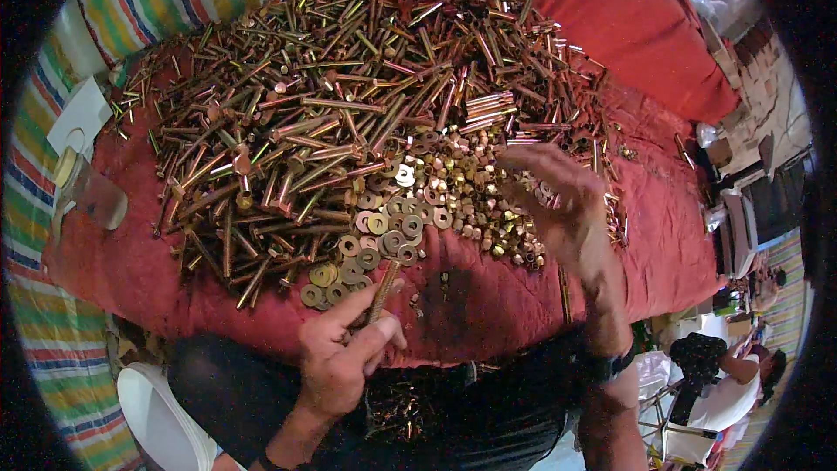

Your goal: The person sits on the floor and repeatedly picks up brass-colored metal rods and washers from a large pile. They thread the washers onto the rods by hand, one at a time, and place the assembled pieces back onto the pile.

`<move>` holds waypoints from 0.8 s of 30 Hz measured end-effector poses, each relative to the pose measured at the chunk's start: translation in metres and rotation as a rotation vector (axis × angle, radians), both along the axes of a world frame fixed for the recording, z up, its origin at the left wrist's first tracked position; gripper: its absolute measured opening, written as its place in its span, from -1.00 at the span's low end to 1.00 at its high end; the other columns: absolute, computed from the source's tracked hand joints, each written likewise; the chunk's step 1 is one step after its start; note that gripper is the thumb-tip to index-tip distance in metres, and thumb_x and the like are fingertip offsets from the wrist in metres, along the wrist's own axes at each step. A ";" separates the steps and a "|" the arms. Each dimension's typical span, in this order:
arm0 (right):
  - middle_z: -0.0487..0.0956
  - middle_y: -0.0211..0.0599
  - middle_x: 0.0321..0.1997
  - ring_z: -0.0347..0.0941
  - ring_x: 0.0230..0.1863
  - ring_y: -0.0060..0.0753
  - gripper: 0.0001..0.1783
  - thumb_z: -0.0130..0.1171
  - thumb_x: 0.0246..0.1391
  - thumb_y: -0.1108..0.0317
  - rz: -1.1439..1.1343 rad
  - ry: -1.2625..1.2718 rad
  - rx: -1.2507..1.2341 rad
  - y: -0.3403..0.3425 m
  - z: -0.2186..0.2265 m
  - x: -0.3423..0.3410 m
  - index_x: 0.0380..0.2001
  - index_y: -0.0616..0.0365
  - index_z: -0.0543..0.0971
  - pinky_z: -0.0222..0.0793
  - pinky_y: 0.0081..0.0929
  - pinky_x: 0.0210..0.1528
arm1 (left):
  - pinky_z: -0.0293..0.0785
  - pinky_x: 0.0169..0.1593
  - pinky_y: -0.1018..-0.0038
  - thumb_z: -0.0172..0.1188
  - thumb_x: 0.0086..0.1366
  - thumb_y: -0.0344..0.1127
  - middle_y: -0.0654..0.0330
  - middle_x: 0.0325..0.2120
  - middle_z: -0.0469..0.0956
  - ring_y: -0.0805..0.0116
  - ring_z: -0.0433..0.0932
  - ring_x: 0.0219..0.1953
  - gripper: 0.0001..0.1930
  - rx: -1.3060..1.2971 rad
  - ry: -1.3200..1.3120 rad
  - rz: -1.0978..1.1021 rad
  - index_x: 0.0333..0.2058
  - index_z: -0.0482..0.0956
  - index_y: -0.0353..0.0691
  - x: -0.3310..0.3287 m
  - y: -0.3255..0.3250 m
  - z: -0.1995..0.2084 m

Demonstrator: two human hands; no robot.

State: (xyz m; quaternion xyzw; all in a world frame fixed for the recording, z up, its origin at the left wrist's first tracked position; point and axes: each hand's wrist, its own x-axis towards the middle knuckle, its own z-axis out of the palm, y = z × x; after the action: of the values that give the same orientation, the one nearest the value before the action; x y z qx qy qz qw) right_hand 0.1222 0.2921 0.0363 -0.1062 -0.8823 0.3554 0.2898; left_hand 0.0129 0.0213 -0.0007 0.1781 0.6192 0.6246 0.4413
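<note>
My left hand (349, 349) is closed around a threaded bolt (381, 295), its shank standing up at a tilt between thumb and fingers. My right hand (562, 209), a little blurred, is over the right side of a heap of small brass-coloured nuts (475, 196). Its fingers curve loosely with a gap between them, and I see nothing held there. Flat round washers (397, 231) lie in a patch between the nuts and my left hand. Behind them spreads a large pile of copper-toned bolts (323, 113).
Red cloth (218, 314) covers the work surface. A clear jar (91, 192) lies at the left near a white card (80, 113). Below, more metal pieces (401, 410) show between my legs. Another person (728, 392) sits at the lower right. A white chair (161, 410) is at lower left.
</note>
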 end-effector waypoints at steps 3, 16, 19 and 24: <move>0.63 -0.08 0.11 0.59 0.11 -0.03 -0.54 0.24 -0.03 0.69 -0.177 -0.218 0.673 0.072 -0.018 0.008 0.01 0.22 0.65 0.57 -0.26 0.07 | 0.11 -0.63 0.65 0.14 0.36 -0.36 0.11 -0.55 0.62 0.64 0.25 -0.74 -0.58 0.134 -0.179 0.060 0.13 0.54 -0.46 -0.002 -0.001 0.004; 0.64 -0.15 -0.09 0.58 0.05 -0.12 -0.70 0.20 0.01 0.61 -0.307 -0.099 0.900 0.081 -0.027 0.015 -0.13 0.24 0.57 0.50 -0.16 0.12 | -0.01 -0.69 0.67 0.09 0.45 -0.29 0.11 -0.61 0.58 0.64 0.21 -0.78 -0.64 0.079 -0.367 0.184 0.01 0.60 -0.51 -0.009 -0.009 0.002; 0.65 -0.08 -0.13 0.61 -0.10 -0.14 -0.75 0.20 0.09 0.49 -0.211 -0.179 -0.071 0.025 -0.002 0.015 -0.14 0.29 0.60 0.51 -0.37 0.00 | 0.03 -0.66 0.66 0.10 0.45 -0.29 0.11 -0.59 0.59 0.64 0.23 -0.76 -0.65 0.090 -0.384 0.227 -0.02 0.62 -0.51 -0.008 -0.010 0.002; 0.68 -0.05 -0.17 0.67 -0.27 -0.08 -0.67 0.30 0.02 0.42 0.048 -0.185 -0.117 -0.066 -0.040 -0.012 -0.10 0.25 0.64 0.58 -0.30 -0.15 | 0.06 -0.65 0.64 0.09 0.44 -0.28 0.16 -0.58 0.60 0.63 0.20 -0.77 -0.65 0.078 -0.328 0.221 -0.05 0.64 -0.51 -0.006 -0.010 0.000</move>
State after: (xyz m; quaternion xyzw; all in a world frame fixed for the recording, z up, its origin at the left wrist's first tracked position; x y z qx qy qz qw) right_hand 0.1097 0.2261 -0.0032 -0.1343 -0.8853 0.4019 0.1918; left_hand 0.0066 0.0114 -0.0011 0.0219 0.5300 0.7133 0.4580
